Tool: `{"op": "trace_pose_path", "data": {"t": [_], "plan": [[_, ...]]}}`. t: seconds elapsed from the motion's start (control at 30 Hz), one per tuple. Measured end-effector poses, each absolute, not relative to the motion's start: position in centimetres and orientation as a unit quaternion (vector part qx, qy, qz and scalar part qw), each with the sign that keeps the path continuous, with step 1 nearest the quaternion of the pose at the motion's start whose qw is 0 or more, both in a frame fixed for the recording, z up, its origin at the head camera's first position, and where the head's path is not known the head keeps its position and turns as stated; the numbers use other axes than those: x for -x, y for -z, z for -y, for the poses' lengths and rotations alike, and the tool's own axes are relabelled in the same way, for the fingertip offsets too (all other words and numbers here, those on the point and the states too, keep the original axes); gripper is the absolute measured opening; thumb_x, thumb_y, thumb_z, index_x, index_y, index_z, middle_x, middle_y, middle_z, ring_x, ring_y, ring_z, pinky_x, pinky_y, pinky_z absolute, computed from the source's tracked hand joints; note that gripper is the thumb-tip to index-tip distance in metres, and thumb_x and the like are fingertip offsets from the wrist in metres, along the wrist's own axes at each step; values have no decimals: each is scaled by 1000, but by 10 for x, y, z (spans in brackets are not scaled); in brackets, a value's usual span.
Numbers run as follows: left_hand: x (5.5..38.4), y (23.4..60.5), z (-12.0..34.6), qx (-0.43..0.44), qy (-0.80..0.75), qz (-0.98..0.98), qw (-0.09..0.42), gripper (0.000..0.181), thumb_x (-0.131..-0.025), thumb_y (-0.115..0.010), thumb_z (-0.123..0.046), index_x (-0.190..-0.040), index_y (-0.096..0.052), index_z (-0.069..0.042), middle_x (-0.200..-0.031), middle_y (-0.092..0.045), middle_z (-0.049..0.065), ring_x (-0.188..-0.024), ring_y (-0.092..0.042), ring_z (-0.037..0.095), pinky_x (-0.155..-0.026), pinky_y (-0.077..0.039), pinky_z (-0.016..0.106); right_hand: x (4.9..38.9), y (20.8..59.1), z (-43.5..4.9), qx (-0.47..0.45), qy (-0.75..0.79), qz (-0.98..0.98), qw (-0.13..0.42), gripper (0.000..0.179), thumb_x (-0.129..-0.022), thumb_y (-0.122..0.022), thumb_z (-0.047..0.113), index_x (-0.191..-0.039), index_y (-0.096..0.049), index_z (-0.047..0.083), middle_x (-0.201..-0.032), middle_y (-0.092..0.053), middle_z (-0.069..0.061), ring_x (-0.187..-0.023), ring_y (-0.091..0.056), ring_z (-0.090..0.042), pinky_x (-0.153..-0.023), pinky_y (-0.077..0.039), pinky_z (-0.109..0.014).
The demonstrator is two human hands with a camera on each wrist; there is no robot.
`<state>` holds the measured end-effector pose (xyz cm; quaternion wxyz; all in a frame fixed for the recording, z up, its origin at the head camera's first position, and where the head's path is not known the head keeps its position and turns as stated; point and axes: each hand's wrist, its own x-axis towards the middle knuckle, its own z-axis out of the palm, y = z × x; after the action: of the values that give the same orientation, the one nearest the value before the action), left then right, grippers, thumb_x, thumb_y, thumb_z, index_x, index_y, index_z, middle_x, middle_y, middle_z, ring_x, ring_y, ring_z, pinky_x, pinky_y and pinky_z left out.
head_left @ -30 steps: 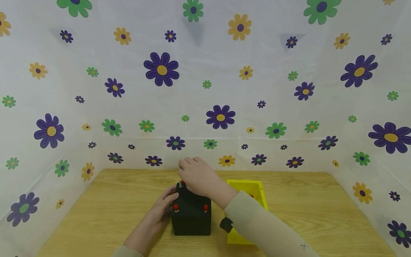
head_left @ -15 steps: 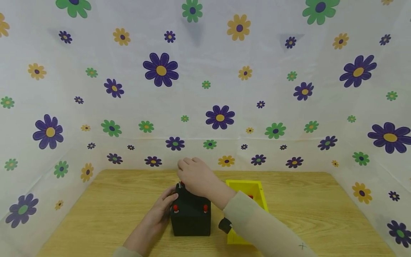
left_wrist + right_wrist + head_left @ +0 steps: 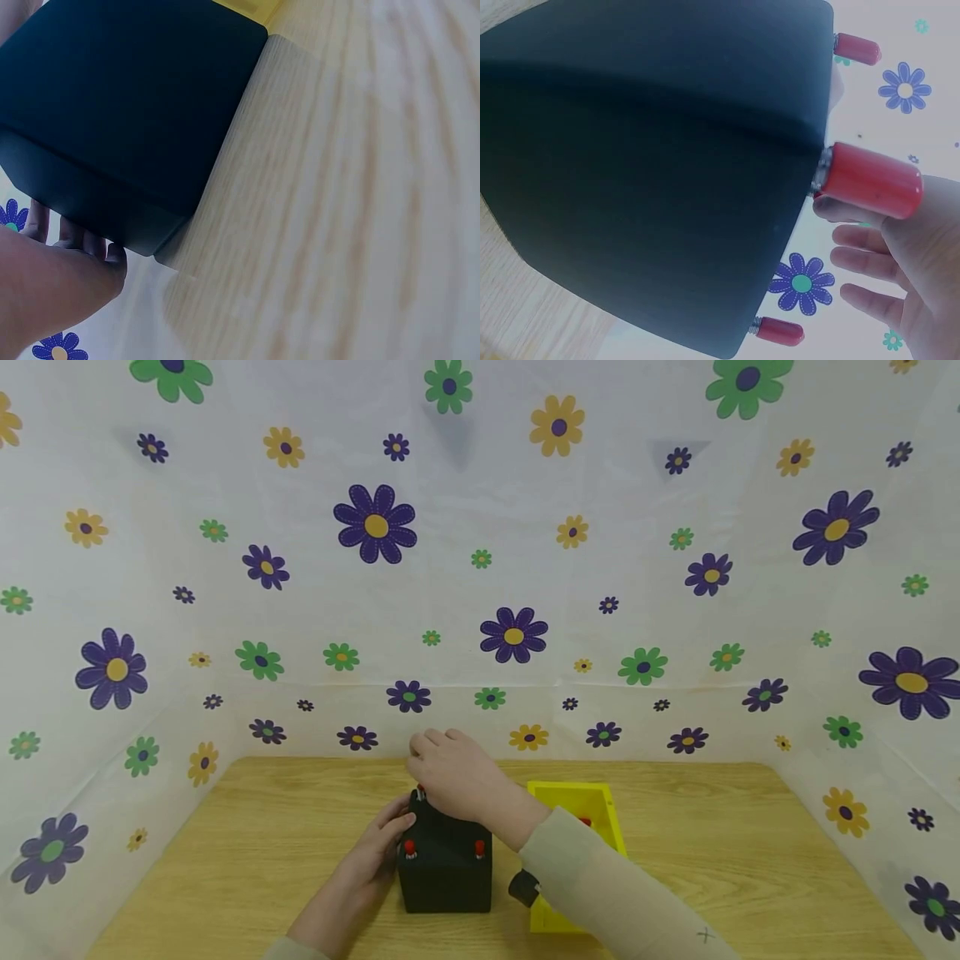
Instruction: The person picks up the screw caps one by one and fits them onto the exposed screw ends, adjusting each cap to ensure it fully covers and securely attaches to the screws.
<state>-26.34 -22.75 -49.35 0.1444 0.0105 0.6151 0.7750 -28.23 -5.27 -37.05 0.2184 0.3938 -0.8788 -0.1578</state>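
A black box [image 3: 447, 881] with red caps on metal stems at its top corners stands in front of me. My left hand [image 3: 372, 845] holds the box by its left side, thumb lying at the upper edge; in the left wrist view its fingertips [image 3: 69, 234] meet the box's side. My right hand [image 3: 457, 777] reaches over the top and pinches the back left cap [image 3: 422, 791], which it mostly covers. In the right wrist view a nearer red cap [image 3: 874, 180] hides part of that pinch, while the other fingers [image 3: 870, 300] extend beside it.
A yellow bin [image 3: 611, 810] with something red inside stands right of the box, partly behind my right forearm. A black round piece [image 3: 523, 887] sits by the right sleeve. The wooden table [image 3: 262, 827] ends at a flower-patterned white curtain [image 3: 480, 593].
My right hand has shifted slightly left over the back left cap. The left hand and the box have stayed almost still.
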Motion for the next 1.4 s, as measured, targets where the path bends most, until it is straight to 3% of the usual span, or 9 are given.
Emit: {"op": "trace_pose_path", "data": {"t": [0.33, 0.7, 1.1, 1.4], "plan": [[263, 493, 228, -19, -778, -611, 147, 46, -103, -55, -17, -149, -51, -16, -120, -65, -16, -112, -63, 2, -98, -50, 21, 282, 371, 54, -397, 141, 883, 207, 22, -104, -67, 30, -123, -75, 22, -127, -70, 2, -111, -63, -16, -100, -55, -29], [265, 494, 228, -31, -775, -614, 147, 51, -104, -53, -18, -154, -45, -12, -121, -64, -17, -112, -62, 1, -98, -50, 20, 282, 372, 56, -399, 137, 886, 194, 20, -108, -61, 28, -122, -75, 24, -127, -70, 2, -111, -63, -16, -103, -56, -31], [265, 493, 228, -31, -770, -620, 148, 58, -103, -54, -18, -158, -40, -7, -121, -64, -16, -113, -61, 2, -98, -50, 20, 278, 373, 53, -403, 128, 888, 181, 21, -107, -63, 27, -125, -74, 25, -129, -69, 2, -115, -64, -15, -101, -56, -27], [264, 493, 231, -35, -768, -620, 160, 50, -106, -53, -19, -154, -44, -13, -122, -63, -18, -114, -62, 1, -100, -50, 21, 277, 375, 49, -404, 124, 885, 195, 20, -105, -66, 27, -123, -75, 24, -127, -69, 2, -112, -64, -15, -96, -57, -27]]}}
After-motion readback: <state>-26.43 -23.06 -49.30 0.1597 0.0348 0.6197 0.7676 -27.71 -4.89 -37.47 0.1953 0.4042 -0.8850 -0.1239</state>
